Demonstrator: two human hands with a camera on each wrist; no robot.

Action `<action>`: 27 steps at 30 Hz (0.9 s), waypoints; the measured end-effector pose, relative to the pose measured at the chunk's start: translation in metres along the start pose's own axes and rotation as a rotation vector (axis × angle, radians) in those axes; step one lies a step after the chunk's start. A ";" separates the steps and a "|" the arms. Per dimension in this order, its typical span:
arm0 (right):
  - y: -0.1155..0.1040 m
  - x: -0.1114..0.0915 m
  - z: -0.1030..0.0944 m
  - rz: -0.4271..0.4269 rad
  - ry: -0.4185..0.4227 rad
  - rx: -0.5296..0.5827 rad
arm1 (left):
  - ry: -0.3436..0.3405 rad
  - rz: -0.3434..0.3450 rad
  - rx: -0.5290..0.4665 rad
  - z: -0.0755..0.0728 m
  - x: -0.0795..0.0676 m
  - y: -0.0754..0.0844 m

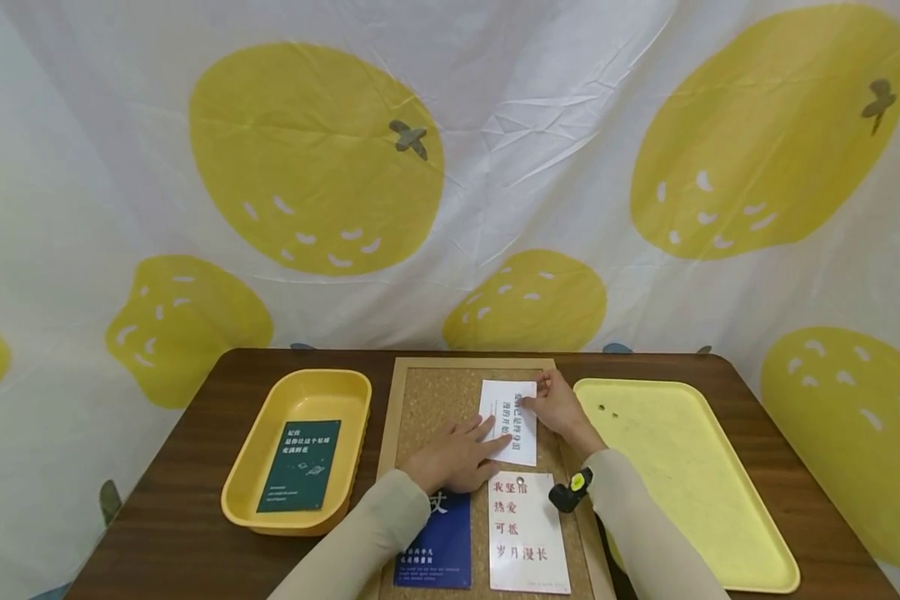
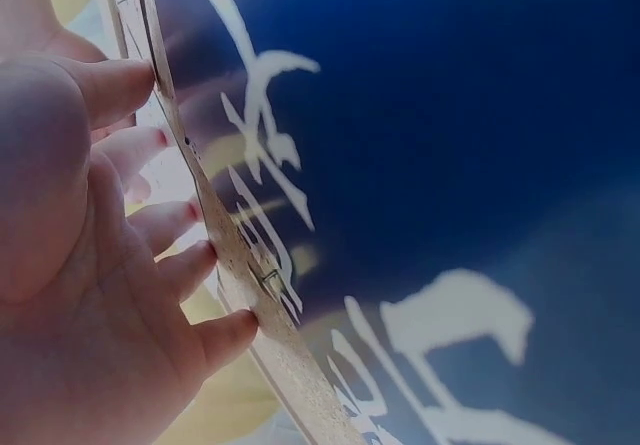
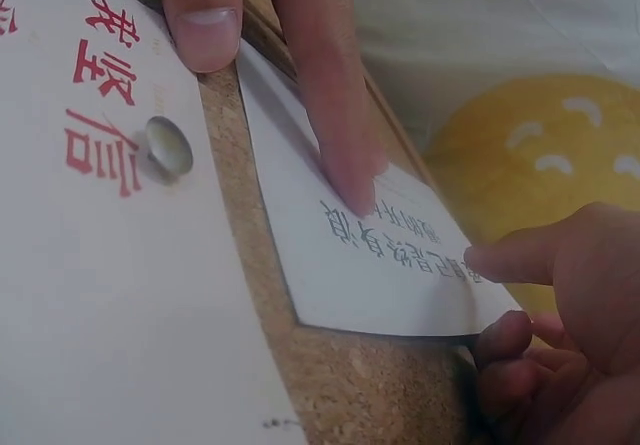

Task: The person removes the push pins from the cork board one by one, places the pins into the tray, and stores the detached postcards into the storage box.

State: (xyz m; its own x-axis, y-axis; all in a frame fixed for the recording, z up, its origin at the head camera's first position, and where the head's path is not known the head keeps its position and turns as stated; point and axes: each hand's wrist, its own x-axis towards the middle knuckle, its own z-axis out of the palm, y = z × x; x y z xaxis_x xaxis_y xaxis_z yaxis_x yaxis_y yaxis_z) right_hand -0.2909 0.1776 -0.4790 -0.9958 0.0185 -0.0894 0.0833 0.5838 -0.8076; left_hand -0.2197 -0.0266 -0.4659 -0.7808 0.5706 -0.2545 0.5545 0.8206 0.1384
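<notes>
A white card with dark print (image 1: 512, 450) lies sideways on the upper part of the cork board (image 1: 438, 387). My left hand (image 1: 453, 457) rests its straight fingers on this card's left and lower part. At the card's upper right edge, my right hand (image 1: 562, 408) pinches it, thumb on top and fingers curled by the edge (image 3: 560, 315). Below lies a white card with red characters (image 1: 528, 533), with a silver thumbtack (image 3: 168, 147) near its top. The blue card (image 1: 433, 554) sits left of that one, partly covered by my left hand and sleeve.
On the left stands a yellow basin (image 1: 232, 500) with a dark green card (image 1: 300, 467) inside. A pale yellow tray (image 1: 690, 483) is on the right, holding small tacks (image 1: 602, 407) near its upper left corner. A lemon-patterned cloth (image 1: 495, 167) hangs behind the brown table (image 1: 172, 500).
</notes>
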 end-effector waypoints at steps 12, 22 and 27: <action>0.008 0.002 0.001 -0.014 -0.023 0.058 | 0.000 -0.004 -0.015 -0.001 -0.001 0.001; 0.012 -0.001 0.000 -0.105 -0.077 0.084 | -0.004 -0.017 -0.026 -0.002 -0.001 0.002; 0.013 0.000 0.002 -0.127 -0.080 0.049 | 0.011 -0.012 -0.023 -0.001 -0.001 0.002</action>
State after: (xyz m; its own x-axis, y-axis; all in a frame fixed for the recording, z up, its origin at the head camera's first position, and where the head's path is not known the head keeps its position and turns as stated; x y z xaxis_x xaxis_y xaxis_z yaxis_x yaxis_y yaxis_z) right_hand -0.2893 0.1838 -0.4909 -0.9925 -0.1190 -0.0291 -0.0397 0.5371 -0.8426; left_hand -0.2184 -0.0254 -0.4648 -0.7904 0.5610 -0.2462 0.5383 0.8278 0.1579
